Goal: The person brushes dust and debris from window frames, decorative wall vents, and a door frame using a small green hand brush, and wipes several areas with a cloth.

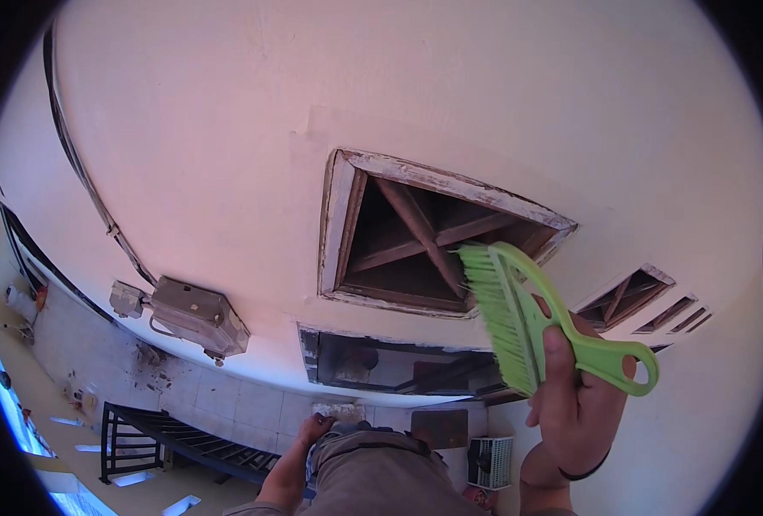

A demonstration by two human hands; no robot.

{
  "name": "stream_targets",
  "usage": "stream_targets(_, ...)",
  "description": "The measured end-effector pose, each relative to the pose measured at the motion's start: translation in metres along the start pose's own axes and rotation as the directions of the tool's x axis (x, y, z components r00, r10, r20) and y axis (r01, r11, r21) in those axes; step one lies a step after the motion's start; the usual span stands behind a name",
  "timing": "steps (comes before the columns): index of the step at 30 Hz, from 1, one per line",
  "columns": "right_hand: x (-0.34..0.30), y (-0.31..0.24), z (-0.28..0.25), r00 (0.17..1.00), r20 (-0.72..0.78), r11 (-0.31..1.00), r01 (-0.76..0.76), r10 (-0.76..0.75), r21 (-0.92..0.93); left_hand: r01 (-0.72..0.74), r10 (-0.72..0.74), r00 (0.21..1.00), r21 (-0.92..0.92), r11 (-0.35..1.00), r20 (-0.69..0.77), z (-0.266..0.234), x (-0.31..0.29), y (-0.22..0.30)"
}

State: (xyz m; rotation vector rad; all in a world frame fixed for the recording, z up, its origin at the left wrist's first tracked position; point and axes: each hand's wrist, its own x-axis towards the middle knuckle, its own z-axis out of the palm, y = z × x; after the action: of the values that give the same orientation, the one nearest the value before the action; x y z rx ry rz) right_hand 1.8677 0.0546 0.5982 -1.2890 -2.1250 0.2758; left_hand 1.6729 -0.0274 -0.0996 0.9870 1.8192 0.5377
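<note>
My right hand is wrapped round the handle of a lime-green hand brush. The brush is raised in front of the wall, its bristles pointing left and its hanging loop to the right. The bristle tips overlap the lower right corner of a square vent opening in view; whether they touch it I cannot tell. Peeling whitish paint covers the vent's wooden frame, and crossed wooden bars sit inside. My left hand is low beside my waist, its fingers curled; what they hold, if anything, is too small to make out.
A grey metal box with cables juts from the wall on the left. Below the vent is a dark window; more vents continue rightward. Far below are a black metal railing, a tiled floor with debris and a pale basket.
</note>
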Motion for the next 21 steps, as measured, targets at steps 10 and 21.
stream_targets(10,-0.033,0.034,0.057,0.939,-0.215,0.96,0.279,-0.269,0.019,0.123,-0.122,0.986,0.004,0.992,-0.112,-0.021,-0.021,-0.032)
stream_targets(21,-0.045,0.019,0.113,0.846,0.229,0.876,0.466,-0.481,0.121,0.125,-0.13,0.983,-0.045,0.991,-0.131,-0.029,-0.014,-0.012)
